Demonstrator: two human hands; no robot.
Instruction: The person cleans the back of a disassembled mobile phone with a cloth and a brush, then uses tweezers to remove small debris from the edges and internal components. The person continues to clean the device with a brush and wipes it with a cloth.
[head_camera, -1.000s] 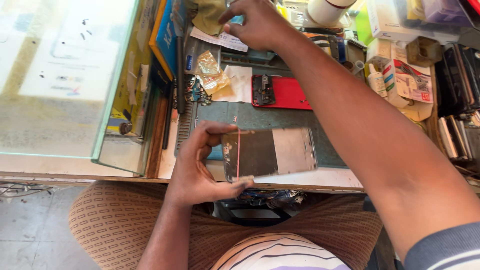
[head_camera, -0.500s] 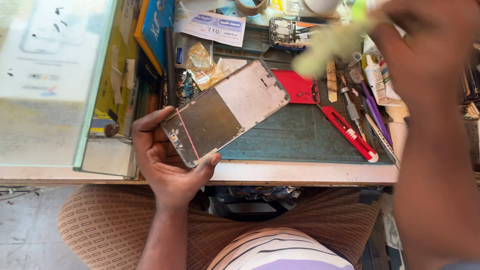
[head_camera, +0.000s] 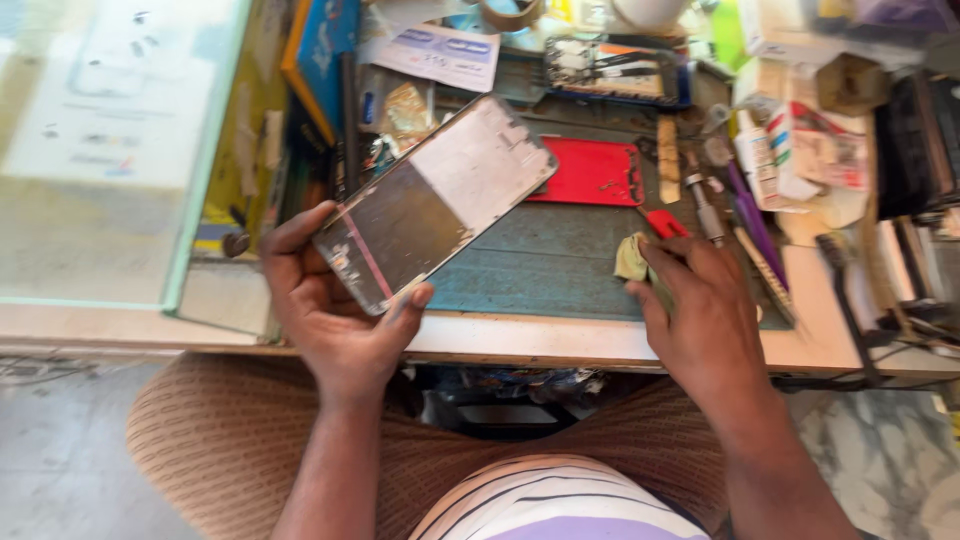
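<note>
My left hand (head_camera: 335, 310) grips the near end of an opened phone frame (head_camera: 435, 200), held tilted above the green work mat (head_camera: 545, 265), its inner metal plate facing up. My right hand (head_camera: 705, 315) rests on the mat's near right part, fingers closed on a small yellowish cloth (head_camera: 632, 262). A red-handled tool (head_camera: 662, 222) lies just beyond those fingers.
A red phone back cover (head_camera: 590, 172) lies on the mat. Screwdrivers, tweezers and a purple tool (head_camera: 745, 215) crowd the right side. Boxes (head_camera: 800, 140), a tape roll (head_camera: 510, 12) and papers sit at the back. A glass counter top (head_camera: 110, 150) is on the left.
My right hand came down from the back of the bench with the cloth and now sits on the mat. The left hand keeps holding the phone frame, tilted much as before.
</note>
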